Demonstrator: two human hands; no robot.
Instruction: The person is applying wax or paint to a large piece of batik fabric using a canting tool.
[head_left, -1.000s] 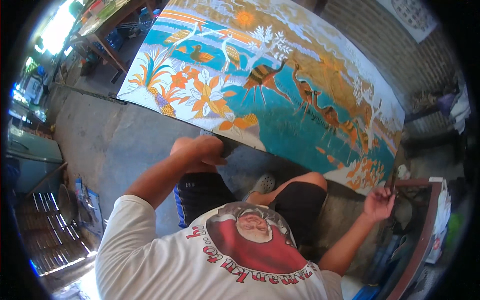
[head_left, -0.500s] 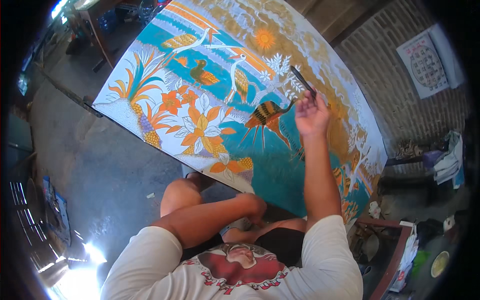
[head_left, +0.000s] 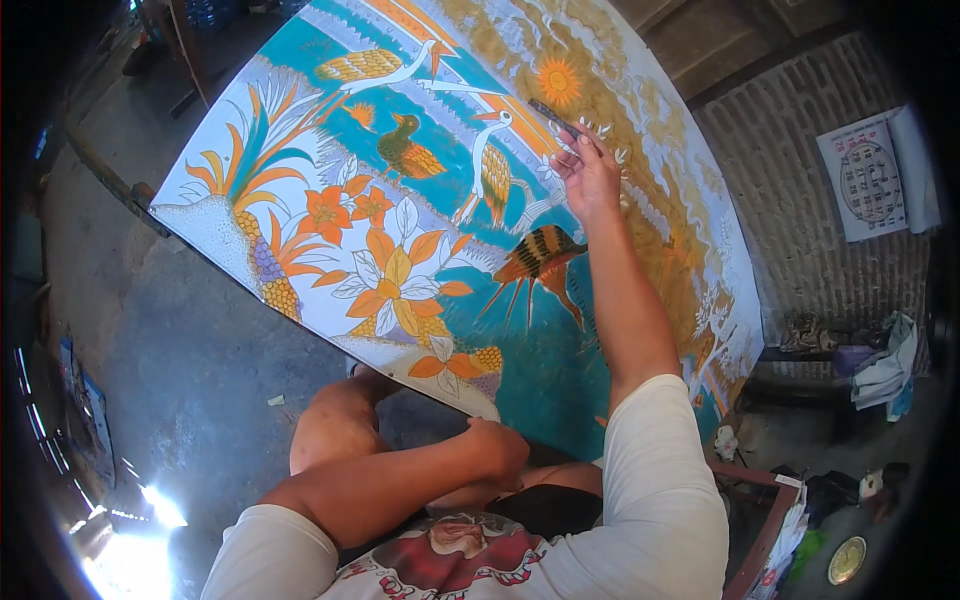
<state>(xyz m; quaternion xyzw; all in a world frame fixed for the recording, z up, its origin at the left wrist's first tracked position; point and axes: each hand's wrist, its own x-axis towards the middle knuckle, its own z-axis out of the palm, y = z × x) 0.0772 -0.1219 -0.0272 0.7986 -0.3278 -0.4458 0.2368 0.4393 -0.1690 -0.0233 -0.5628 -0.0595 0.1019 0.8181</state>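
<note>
In front of me lies a large painted panel [head_left: 545,385] with white herons, a duck, orange flowers and teal water. My right hand [head_left: 590,172] reaches over its upper part, fingers closed round a slim dark paintbrush [head_left: 553,116]. The brush points up and left, just below the orange sun [head_left: 558,82]. Whether its tip touches the surface I cannot tell. Below the hand is a dark, striped bird [head_left: 540,258]. My left hand [head_left: 497,452] rests bent over my lap at the panel's near edge, with its fingers hidden.
A brick wall [head_left: 800,270] with a paper calendar [head_left: 865,180] stands at the right. Pale cloths [head_left: 888,360] hang below it. At lower right is a reddish wooden frame [head_left: 765,530] near a round dial [head_left: 847,560]. Grey floor [head_left: 220,340] spreads to the left.
My right hand has moved up and left with the brush, from beside the white leaves to near the sun. The view has shifted slightly. My left hand stays bent at my lap.
</note>
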